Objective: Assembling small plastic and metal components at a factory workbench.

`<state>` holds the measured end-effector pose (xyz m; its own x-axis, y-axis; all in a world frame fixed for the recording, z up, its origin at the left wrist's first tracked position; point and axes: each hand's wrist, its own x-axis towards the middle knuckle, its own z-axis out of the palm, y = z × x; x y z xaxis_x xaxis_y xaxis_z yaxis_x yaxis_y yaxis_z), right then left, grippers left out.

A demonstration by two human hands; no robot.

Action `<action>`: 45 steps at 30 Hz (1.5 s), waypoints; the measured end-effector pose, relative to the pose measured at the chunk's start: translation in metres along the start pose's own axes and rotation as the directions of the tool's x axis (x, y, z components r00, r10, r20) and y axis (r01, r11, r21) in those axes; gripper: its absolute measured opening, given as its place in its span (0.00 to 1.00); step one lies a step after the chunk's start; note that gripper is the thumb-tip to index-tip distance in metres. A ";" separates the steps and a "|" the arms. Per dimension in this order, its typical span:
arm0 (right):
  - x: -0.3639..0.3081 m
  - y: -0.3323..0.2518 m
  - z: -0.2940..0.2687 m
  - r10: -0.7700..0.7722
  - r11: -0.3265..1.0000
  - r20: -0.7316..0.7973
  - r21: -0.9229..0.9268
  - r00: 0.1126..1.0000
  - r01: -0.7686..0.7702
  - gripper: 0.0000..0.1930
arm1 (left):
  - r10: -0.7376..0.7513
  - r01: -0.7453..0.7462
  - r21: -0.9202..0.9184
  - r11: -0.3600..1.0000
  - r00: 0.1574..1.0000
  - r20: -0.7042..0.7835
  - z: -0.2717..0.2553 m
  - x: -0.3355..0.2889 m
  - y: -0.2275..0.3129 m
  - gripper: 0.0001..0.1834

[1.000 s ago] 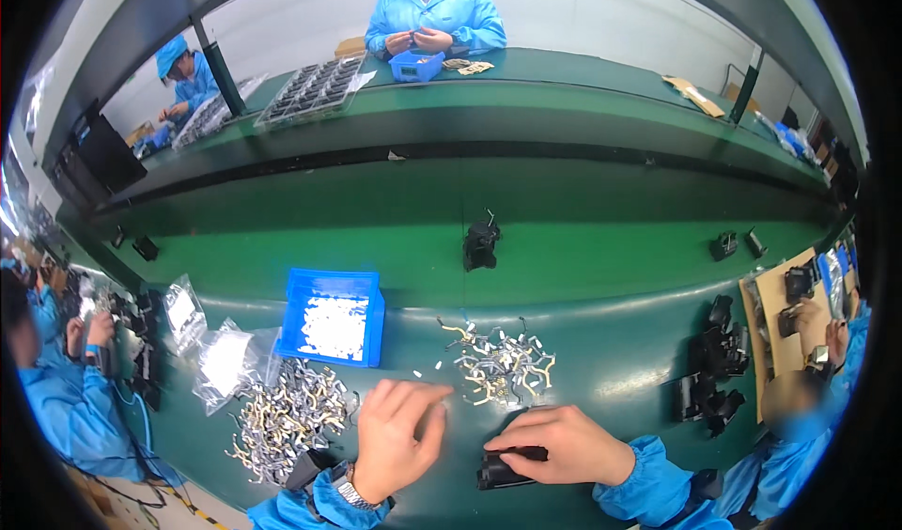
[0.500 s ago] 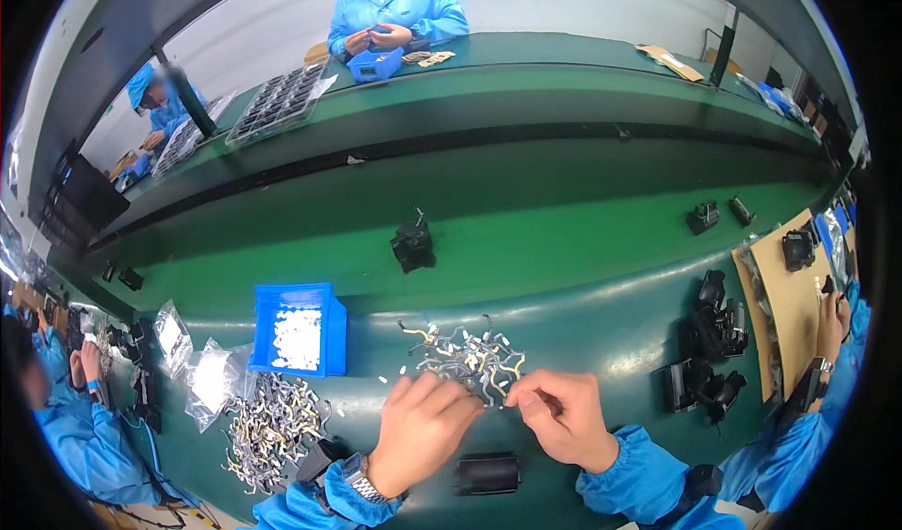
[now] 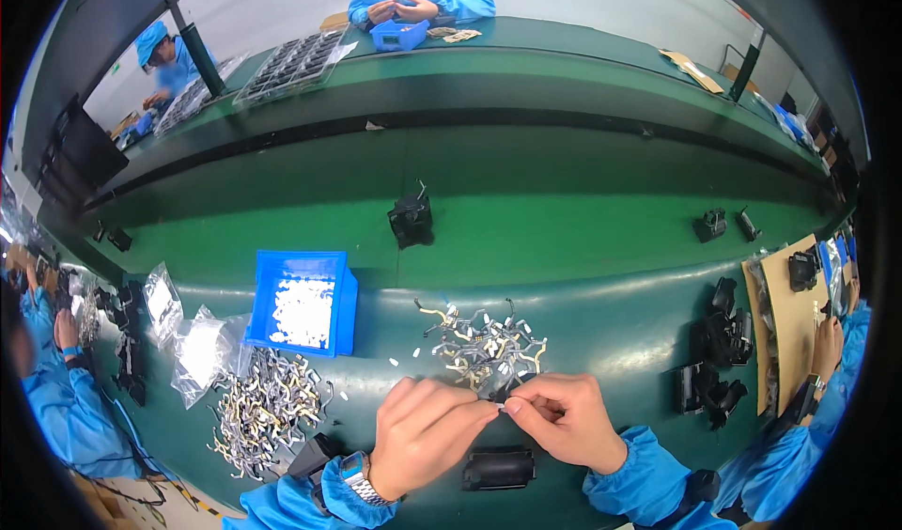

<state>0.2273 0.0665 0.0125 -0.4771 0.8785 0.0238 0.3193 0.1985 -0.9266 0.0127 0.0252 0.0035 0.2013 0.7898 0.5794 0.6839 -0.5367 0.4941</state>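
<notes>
Green tabletop (image 3: pixel 620 370) bears 1 blue bin (image 3: pixel 291 267) of white pieces (image 3: pixel 305 314), beyond pinching hands (image 3: pixel 427 431).

We see one small whitish piece (image 3: pixel 502 407), held pinched at the near middle of the scene, partly covered; its exact shape we cannot tell

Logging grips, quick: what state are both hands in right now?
Left hand: closed, pinching a small white piece at the fingertips.
Right hand: closed, pinching at the same piece; anything more is hidden.
</notes>
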 end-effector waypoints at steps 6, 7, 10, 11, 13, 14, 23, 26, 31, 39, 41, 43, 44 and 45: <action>-0.001 -0.009 0.008 -0.104 0.992 -0.072 -0.083 0.992 0.097 0.06 | -0.021 0.020 -0.022 1.000 0.999 -0.039 0.002 -0.001 0.001 0.12; -0.001 -0.010 0.009 -0.135 0.987 -0.090 -0.102 0.987 0.126 0.06 | -0.036 0.035 -0.025 0.999 0.999 -0.038 0.002 -0.001 0.001 0.12; -0.002 -0.007 0.008 -0.201 0.966 -0.078 -0.181 0.977 0.184 0.04 | -0.088 0.086 -0.071 0.994 0.996 -0.032 0.002 -0.002 0.001 0.12; -0.002 -0.005 0.008 -0.201 0.966 -0.079 -0.181 0.976 0.184 0.04 | -0.124 0.120 -0.113 0.986 0.992 -0.025 0.003 -0.002 0.001 0.11; -0.001 -0.002 0.009 -0.337 0.908 -0.079 -0.289 0.938 0.302 0.04 | -0.143 0.139 -0.131 0.982 0.990 -0.016 0.002 -0.001 0.001 0.11; 0.000 -0.002 0.009 -0.337 0.909 -0.080 -0.289 0.938 0.302 0.04 | -0.162 0.160 -0.149 0.976 0.987 -0.006 0.001 -0.001 0.002 0.10; 0.002 -0.006 0.010 -0.414 0.873 -0.083 -0.319 0.906 0.370 0.06 | -0.236 0.234 -0.144 0.962 0.972 0.003 -0.010 0.004 0.002 0.07; -0.002 -0.002 0.005 -0.343 0.926 -0.148 -0.221 0.928 0.307 0.05 | -0.194 0.194 -0.006 0.981 0.980 -0.038 -0.035 0.022 0.003 0.07; -0.003 -0.004 0.007 -0.267 0.945 -0.145 -0.233 0.953 0.230 0.04 | -0.136 0.136 0.076 0.988 0.991 -0.016 -0.047 0.017 0.007 0.08; -0.002 0.002 0.010 -0.434 0.880 -0.132 -0.275 0.891 0.388 0.05 | -0.116 0.114 0.074 0.991 0.993 0.022 -0.015 0.007 0.022 0.09; 0.000 0.003 0.011 -0.463 0.862 -0.123 -0.296 0.878 0.413 0.05 | -0.127 0.125 0.067 0.990 0.991 0.033 -0.014 0.006 0.019 0.08; 0.000 0.002 0.011 -0.492 0.828 -0.096 -0.358 0.865 0.432 0.06 | -0.134 0.133 0.053 0.990 0.991 0.025 -0.012 0.004 0.015 0.07; 0.000 0.002 0.011 -0.492 0.828 -0.096 -0.358 0.865 0.431 0.06 | -0.140 0.139 0.038 0.990 0.990 0.020 -0.011 0.003 0.013 0.07; 0.001 0.002 0.011 -0.491 0.825 -0.085 -0.364 0.867 0.432 0.06 | -0.139 0.138 0.038 0.990 0.990 0.021 -0.011 0.003 0.012 0.07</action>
<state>0.2186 0.0633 0.0066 -0.5011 0.7010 0.5075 0.3551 0.7013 -0.6181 0.0136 0.0178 0.0180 0.1192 0.8627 0.4914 0.7311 -0.4111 0.5445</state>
